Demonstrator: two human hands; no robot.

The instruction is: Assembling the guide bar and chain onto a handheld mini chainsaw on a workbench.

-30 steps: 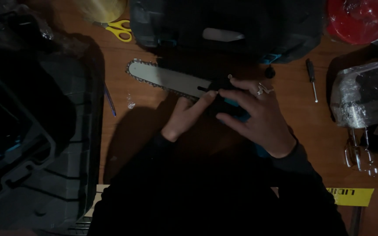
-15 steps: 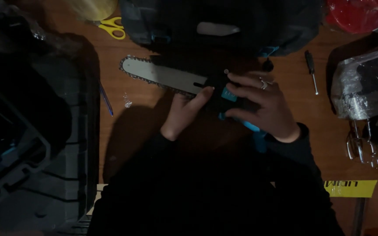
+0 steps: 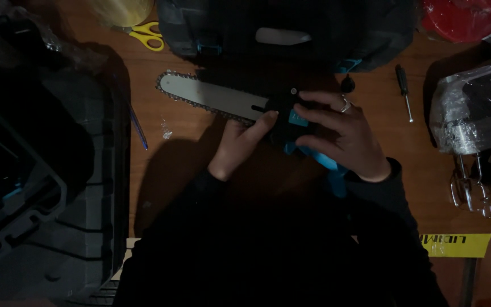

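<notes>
A small chainsaw (image 3: 217,98) lies on the wooden table (image 3: 183,148), its silver bar and chain pointing left, its black and blue body to the right. My left hand (image 3: 240,145) rests at the base of the bar, fingers on the black body. My right hand (image 3: 345,133), a ring on one finger, covers the body from the right with spread fingers curled over it. A blue handle part (image 3: 325,162) shows under my right wrist.
A dark open tool case (image 3: 35,170) fills the left side. Another dark case (image 3: 285,28) stands behind the saw. Yellow scissors (image 3: 146,35), a blue pen (image 3: 138,128), a screwdriver (image 3: 403,94), a plastic-wrapped object (image 3: 475,108) and whisk beaters (image 3: 470,187) lie around.
The view has shifted slightly. My right hand has moved further over the saw's body; my left hand stays at the base of the bar.
</notes>
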